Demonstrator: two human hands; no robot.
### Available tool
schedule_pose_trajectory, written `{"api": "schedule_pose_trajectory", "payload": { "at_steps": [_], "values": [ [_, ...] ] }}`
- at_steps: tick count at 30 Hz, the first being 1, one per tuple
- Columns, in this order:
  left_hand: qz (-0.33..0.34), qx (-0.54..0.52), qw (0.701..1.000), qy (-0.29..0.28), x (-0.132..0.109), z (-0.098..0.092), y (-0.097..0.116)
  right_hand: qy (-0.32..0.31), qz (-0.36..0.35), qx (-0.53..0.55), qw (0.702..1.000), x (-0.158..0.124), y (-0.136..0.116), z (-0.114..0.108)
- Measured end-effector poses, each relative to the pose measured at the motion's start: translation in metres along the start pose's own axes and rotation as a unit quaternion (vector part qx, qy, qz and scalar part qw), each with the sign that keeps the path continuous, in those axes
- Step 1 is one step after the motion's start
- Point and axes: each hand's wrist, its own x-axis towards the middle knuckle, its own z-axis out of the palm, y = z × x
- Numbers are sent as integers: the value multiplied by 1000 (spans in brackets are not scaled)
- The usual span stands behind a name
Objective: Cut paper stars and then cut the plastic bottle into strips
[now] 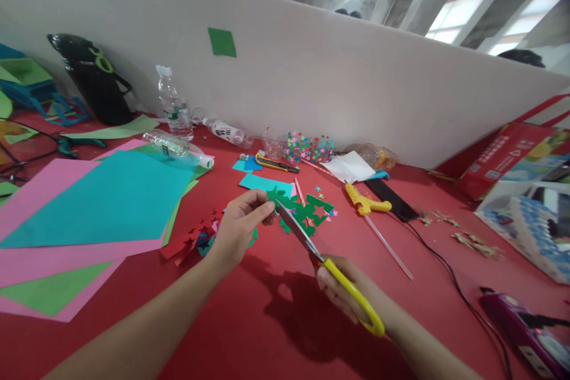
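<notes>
My left hand [238, 222] pinches a small piece of green paper [276, 195], its edge partly cut into points. In my right hand [341, 285] is a pair of scissors [351, 291] with yellow handles, its blades reaching up to the green piece beside my left fingertips. Behind the blades, green paper scraps [314, 214] with star-shaped cutouts lie on the red table [249, 326]. Red and dark star-cut scraps [196, 243] sit left of my left wrist. A strip of turquoise paper [265, 184] lies just beyond my left hand.
Coloured paper sheets [107, 196] cover the left side, with a plastic bottle [176, 151] on them. Toward the wall are a yellow utility knife [276, 163] and a cup of paper stars [309, 147]. A yellow glue gun [365, 200], phone [392, 199] and purple power strip [521, 326] are at right.
</notes>
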Motion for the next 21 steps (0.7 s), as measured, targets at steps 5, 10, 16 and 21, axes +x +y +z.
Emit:
{"api": "schedule_pose_trajectory", "payload": {
  "at_steps": [5, 10, 16, 21],
  "values": [
    [-16, -40, 999, 5, -3, 7, 1, 13, 5, 5, 1000, 0, -4, 8],
    [-30, -46, 998, 14, -4, 9, 3, 16, 13, -4, 1000, 1, -4, 8],
    [-21, -25, 999, -18, -1, 5, 0, 14, 13, -10, 1000, -2, -10, 4],
    [-22, -29, 999, -18, -2, 5, -2, 18, 22, 5, 1000, -2, -11, 14]
  ]
}}
